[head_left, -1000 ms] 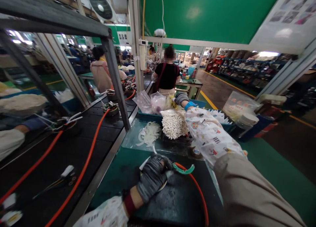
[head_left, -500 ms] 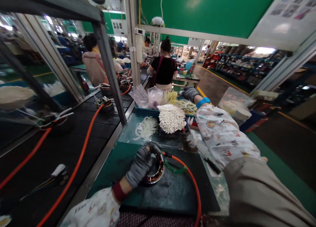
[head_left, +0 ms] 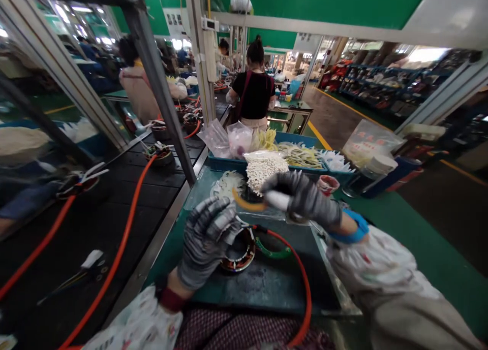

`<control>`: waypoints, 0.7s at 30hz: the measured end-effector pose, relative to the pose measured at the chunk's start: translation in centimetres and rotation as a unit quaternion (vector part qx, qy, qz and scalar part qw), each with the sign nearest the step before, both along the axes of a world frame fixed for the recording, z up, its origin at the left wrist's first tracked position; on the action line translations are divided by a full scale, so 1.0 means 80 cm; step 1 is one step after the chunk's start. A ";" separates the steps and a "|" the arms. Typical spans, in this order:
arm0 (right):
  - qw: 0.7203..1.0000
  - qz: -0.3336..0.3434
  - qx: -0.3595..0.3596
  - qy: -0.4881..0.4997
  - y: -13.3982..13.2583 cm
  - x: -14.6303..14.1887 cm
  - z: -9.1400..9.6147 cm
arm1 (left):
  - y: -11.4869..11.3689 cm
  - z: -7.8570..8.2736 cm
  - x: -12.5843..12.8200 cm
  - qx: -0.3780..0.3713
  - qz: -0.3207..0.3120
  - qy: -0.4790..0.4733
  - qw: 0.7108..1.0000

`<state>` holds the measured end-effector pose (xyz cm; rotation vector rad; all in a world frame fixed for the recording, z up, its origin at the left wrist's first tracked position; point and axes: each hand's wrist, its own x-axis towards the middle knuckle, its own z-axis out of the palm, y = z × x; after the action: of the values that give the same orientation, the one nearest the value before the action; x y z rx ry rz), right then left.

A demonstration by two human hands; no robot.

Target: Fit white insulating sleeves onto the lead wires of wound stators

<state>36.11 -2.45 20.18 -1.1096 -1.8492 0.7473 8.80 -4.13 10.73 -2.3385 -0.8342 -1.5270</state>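
Note:
My left hand (head_left: pixel 206 238), in a grey glove, rests with curled fingers on the rim of a round motor stator with copper windings (head_left: pixel 240 251) on the dark green bench mat (head_left: pixel 267 289). My right hand (head_left: pixel 305 197), also gloved, is raised just above and behind the stator and pinches a small white sleeve with a curved yellow strip (head_left: pixel 251 204) sticking out to the left. A green curved strip (head_left: pixel 272 252) lies beside the stator. An orange hose (head_left: pixel 301 279) loops round its right side.
A blue tray (head_left: pixel 229 164) behind holds bags, white tubes (head_left: pixel 265 169) and yellow strips (head_left: pixel 301 154). A black conveyor (head_left: pixel 95 228) with orange hoses and motor parts runs on the left behind a steel post (head_left: pixel 160 86). Other workers stand ahead. An aisle lies to the right.
My right hand has come back from the blue tray to above the stator, now pinching a white sleeve and yellow strip. My left hand stayed on the stator; the view tilted down.

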 end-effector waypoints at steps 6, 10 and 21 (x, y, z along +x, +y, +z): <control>0.991 0.012 -0.082 0.102 -0.110 -0.029 -0.045 | -0.032 0.012 -0.017 0.029 -0.099 0.127 0.987; 0.953 -0.237 0.073 0.174 -0.138 -0.005 -0.082 | -0.030 -0.003 -0.026 -0.071 -0.101 0.044 0.991; 0.968 -0.135 -0.051 0.206 -0.174 -0.035 -0.181 | -0.007 -0.034 -0.002 -0.207 -0.045 -0.053 0.976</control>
<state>33.30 -16.35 5.72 -1.1424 -1.2940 0.8445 8.61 -4.66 8.02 -2.6292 -1.1868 -1.6588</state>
